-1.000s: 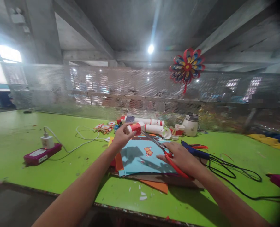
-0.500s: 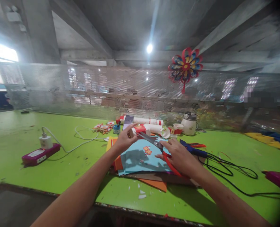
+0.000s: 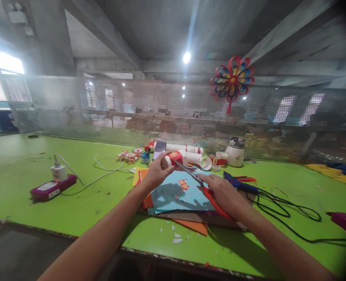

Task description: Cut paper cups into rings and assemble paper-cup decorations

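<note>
My left hand [image 3: 158, 170] is wrapped round a red and white paper cup [image 3: 178, 157], held tilted on its side above the paper stack. In my right hand [image 3: 219, 191] are scissors [image 3: 210, 195] with red handles. Their metal blades point left and reach the side of the cup; the blades look nearly closed. Beneath both hands lie light blue paper sheets [image 3: 169, 199] bearing a small orange-red picture [image 3: 183, 184]. Orange paper [image 3: 194, 226] sticks out from under the stack.
Behind the cup lie white paper-cup tubes [image 3: 194, 149], a phone [image 3: 160, 147] and a blue jar [image 3: 145, 157]. A kettle-like bottle [image 3: 235, 152] stands at the back right. A blue glue gun [image 3: 240, 184] with black cable lies right. A purple power strip [image 3: 54, 188] sits left.
The cup in my left hand has turned, showing more of its red and white side. The scissor blades have come closer together. The whole view has shifted slightly.
</note>
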{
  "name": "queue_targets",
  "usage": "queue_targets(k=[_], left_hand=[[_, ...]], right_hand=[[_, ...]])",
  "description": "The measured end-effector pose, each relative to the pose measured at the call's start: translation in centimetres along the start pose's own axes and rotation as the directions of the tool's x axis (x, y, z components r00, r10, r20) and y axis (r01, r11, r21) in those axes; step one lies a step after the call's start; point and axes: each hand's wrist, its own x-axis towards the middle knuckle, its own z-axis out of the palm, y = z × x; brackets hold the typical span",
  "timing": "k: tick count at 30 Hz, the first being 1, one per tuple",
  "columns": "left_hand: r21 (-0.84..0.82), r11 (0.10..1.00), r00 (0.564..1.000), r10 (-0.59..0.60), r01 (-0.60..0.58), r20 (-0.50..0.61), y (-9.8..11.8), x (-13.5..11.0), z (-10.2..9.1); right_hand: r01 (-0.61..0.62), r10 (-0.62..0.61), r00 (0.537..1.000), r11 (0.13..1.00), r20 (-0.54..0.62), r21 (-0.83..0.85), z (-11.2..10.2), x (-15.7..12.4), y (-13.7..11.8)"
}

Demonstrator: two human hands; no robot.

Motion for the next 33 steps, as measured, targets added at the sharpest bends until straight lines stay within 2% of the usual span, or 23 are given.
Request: queue_targets(k=[3,9,21,27,33], left_hand=[[0.101,0.995,1.000,0.026,-0.024,-0.009,-0.2,0.0,0.1],[0.168,0.985,0.999,-0.036,0.040,-0.024,0.3,-0.1,0.6],[-0.042,0.997,0.998,-0.063,0.063,-0.002,1.2,-0.3,0.2],[0.033,0.999,1.000,-0.002,0.001,0.021,0.6,-0.2,0.0],[0.033,0.999,1.000,-0.013,0.013,-0.002,0.1,-0.2,0.2]], right_hand=[[0.010,-0.010,1.000,0.998,0.002,0.063,-0.2,0.1,0.0],[0.011,-0.015,1.000,0.982,0.020,0.190,-0.7,0.3,-0.2],[0.006,-0.012,1.000,0.971,0.023,0.239,-0.5,0.3,0.0],[0.020,-0.042,0.997,0.956,0.069,0.294,0.2,0.6,0.3],[-0.037,0.014,0.997,0.943,0.070,0.332,0.5,0.5,0.1]])
